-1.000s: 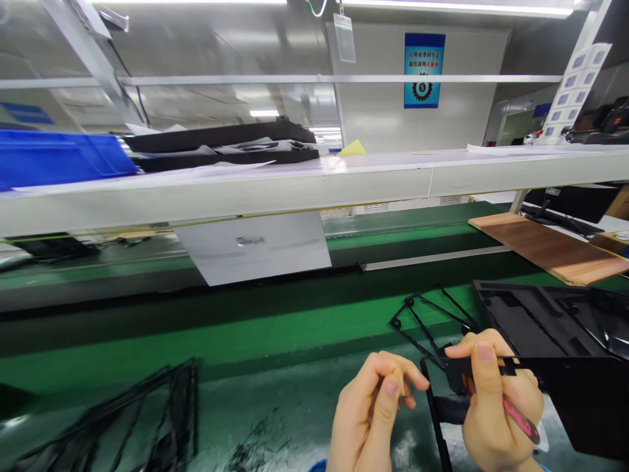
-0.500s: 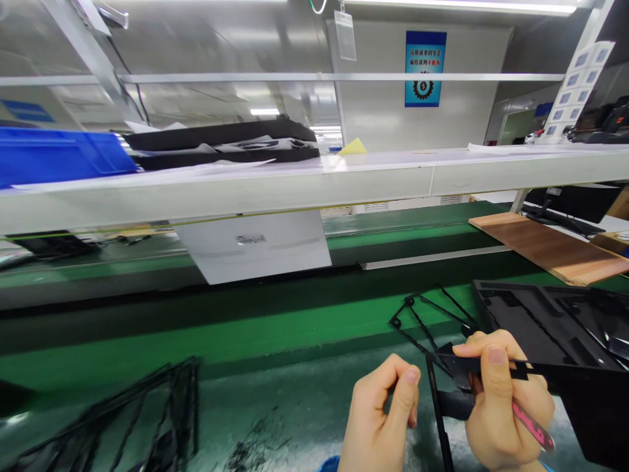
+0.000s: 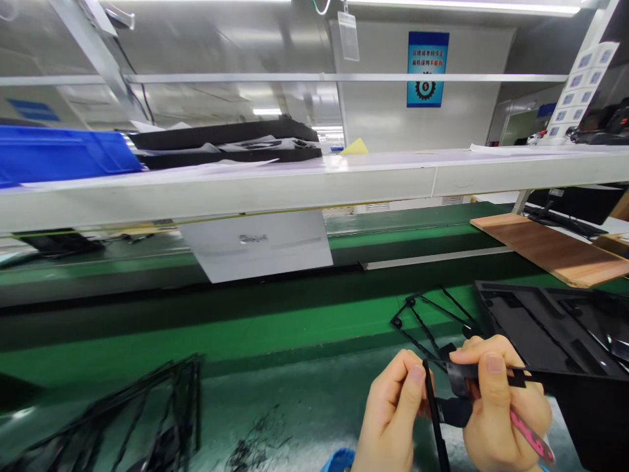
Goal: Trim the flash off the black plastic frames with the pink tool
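- The left hand [image 3: 390, 416] pinches the upper end of a black frame's narrow side strip between thumb and forefinger; its other fingers are curled, their tips partly hidden behind the strip.
- The right hand [image 3: 506, 406] pinches the top bar of the same black frame [image 3: 436, 419] between thumb and fingers, covering much of that bar.
- The frame is held upright over the near right part of the green surface [image 3: 304, 400]; its strip runs off the bottom edge, so its full outline cannot be told.
- A pink-and-black tool [image 3: 531, 438] juts from under the right hand; its other end is hidden in the grip, so its kind is unclear.
- A dark flap [image 3: 455, 412] shows between strip and right hand; whether it belongs to the frame is hard to make out.
- A large black panel [image 3: 597, 419] at the far right is cut off by the picture's edge, and its link to the frame is unclear.
- Behind the right hand lie thin black frames [image 3: 416, 314], partly covered, and dark trays [image 3: 535, 324], cut off at the right.
- More black frames [image 3: 196, 406] at the left are blurred and cropped below.
- Dark scraps [image 3: 253, 449] lie near the bottom edge, too tangled to tell apart.
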### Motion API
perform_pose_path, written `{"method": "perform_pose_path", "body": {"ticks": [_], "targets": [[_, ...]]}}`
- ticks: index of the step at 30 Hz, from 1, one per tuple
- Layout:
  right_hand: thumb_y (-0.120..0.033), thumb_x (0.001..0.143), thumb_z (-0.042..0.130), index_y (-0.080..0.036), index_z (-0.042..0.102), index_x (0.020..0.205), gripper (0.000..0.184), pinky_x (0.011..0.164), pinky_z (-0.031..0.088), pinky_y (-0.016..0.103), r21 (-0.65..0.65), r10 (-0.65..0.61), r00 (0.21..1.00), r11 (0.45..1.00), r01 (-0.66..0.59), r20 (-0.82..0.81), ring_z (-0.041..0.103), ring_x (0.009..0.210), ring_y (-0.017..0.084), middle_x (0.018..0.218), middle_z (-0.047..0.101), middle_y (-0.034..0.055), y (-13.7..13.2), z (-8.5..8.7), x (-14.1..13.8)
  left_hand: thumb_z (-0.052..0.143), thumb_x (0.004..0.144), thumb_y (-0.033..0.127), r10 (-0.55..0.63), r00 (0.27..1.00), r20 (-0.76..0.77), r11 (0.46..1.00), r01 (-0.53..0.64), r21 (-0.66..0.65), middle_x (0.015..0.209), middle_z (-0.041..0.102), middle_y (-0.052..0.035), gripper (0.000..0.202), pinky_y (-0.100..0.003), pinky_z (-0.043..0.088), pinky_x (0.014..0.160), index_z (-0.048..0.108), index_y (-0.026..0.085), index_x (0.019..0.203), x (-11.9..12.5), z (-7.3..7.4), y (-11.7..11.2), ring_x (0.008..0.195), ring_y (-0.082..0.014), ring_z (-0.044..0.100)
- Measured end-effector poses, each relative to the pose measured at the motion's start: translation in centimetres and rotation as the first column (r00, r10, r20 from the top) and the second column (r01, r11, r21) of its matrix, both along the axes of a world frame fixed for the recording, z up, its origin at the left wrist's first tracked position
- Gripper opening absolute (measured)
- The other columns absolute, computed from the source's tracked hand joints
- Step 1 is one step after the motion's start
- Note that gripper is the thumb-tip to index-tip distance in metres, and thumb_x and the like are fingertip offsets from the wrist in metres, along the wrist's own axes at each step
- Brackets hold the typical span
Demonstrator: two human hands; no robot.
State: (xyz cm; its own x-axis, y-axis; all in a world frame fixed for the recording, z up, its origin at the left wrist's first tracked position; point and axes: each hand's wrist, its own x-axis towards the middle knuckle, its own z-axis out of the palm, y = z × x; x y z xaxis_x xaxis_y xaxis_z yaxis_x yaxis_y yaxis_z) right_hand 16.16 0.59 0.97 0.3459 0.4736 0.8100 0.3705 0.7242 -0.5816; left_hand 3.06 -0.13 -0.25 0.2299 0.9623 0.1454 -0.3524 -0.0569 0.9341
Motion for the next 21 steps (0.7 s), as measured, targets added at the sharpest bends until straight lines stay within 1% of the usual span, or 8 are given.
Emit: {"method": "perform_pose_path", "body": {"ticks": [4,5,7,10,13,15,17,21], "targets": [[-0.025,0.117,0.047,-0.022,0.072,0.09,0.036,0.047,0.047,0.027,-0.01,0.097,0.995,0.995,-0.097,-0.003,0.065,0.052,0.015,0.065,0.065,-0.0006,0.0,0.0,-0.2,0.073,0.097,0.074,-0.034,0.993,0.112,0.998,0.038,-0.04,0.079,0.056,0.0001,0.057,-0.029,0.041,0.075,0.062,0.019,0.088,0.0,-0.2,0.1,0.076,-0.0161,0.049],[-0.026,0.117,0.047,-0.022,0.072,0.092,0.036,0.048,0.047,0.026,-0.011,0.115,0.993,0.993,-0.115,0.001,0.065,0.052,0.015,0.066,0.066,-0.0006,0.0,-0.1,-0.3,0.074,0.097,0.074,-0.046,0.989,0.14,0.998,0.052,-0.046,0.079,0.057,-0.0003,0.056,-0.029,0.041,0.076,0.062,0.02,0.088,0.1,-0.3,0.1,0.078,-0.0173,0.05],[-0.028,0.117,0.048,-0.022,0.073,0.094,0.034,0.048,0.047,0.027,-0.007,0.124,0.992,0.992,-0.123,0.019,0.065,0.053,0.016,0.067,0.066,-0.0005,-0.1,-0.4,-0.4,0.071,0.098,0.071,-0.06,0.985,0.163,0.998,0.064,-0.018,0.078,0.055,-0.0011,0.056,-0.031,0.04,0.077,0.061,0.02,0.08,0.3,-0.6,0.3,0.08,-0.019,0.05],[-0.031,0.117,0.051,-0.022,0.073,0.093,0.033,0.05,0.047,0.028,0.009,0.105,0.993,0.994,-0.105,0.053,0.064,0.055,0.017,0.066,0.063,-0.0006,-0.1,-1.2,-0.6,0.064,0.102,0.062,-0.051,0.982,0.181,0.998,0.045,0.033,0.073,0.05,-0.0021,0.056,-0.033,0.037,0.076,0.051,0.021,0.065,0.9,-1.3,0.6,0.077,-0.0199,0.047],[-0.035,0.117,0.052,-0.023,0.072,0.095,0.033,0.054,0.048,0.03,-0.013,0.111,0.993,0.994,-0.11,0.048,0.062,0.055,0.016,0.067,0.061,-0.0016,-0.2,-1.9,-1.2,0.064,0.096,0.055,0.0,0.965,0.261,1.0,0.0,0.001,0.069,0.047,-0.0019,0.053,-0.034,0.035,0.071,0.044,0.023,0.059,1.4,-1.8,0.7,0.071,-0.0197,0.044],[-0.036,0.118,0.051,-0.023,0.072,0.096,0.033,0.056,0.049,0.03,-0.018,0.124,0.992,0.992,-0.123,0.038,0.062,0.054,0.015,0.067,0.062,-0.0025,-0.3,-2.0,-1.6,0.065,0.09,0.052,0.052,0.951,0.305,0.997,-0.035,-0.062,0.068,0.046,-0.002,0.05,-0.034,0.035,0.071,0.042,0.023,0.057,1.5,-1.7,0.5,0.071,-0.0198,0.043],[-0.035,0.119,0.051,-0.022,0.073,0.097,0.034,0.056,0.05,0.029,0.021,0.144,0.988,0.989,-0.145,0.048,0.063,0.053,0.013,0.067,0.065,-0.0028,-0.3,-1.8,-2.0,0.066,0.086,0.049,0.092,0.942,0.322,0.99,-0.052,-0.131,0.069,0.047,-0.0025,0.047,-0.035,0.037,0.074,0.041,0.023,0.056,1.5,-1.4,0.1,0.072,-0.0201,0.042],[-0.033,0.12,0.05,-0.021,0.072,0.094,0.036,0.053,0.05,0.027,0.094,0.174,0.983,0.979,-0.179,0.057,0.062,0.05,0.011,0.065,0.066,-0.0035,-0.4,-1.3,-2.4,0.066,0.079,0.043,0.093,0.928,0.361,0.984,-0.03,-0.175,0.069,0.046,-0.0032,0.043,-0.035,0.038,0.077,0.037,0.024,0.054,1.2,-0.6,-0.6,0.074,-0.0204,0.041]]}}
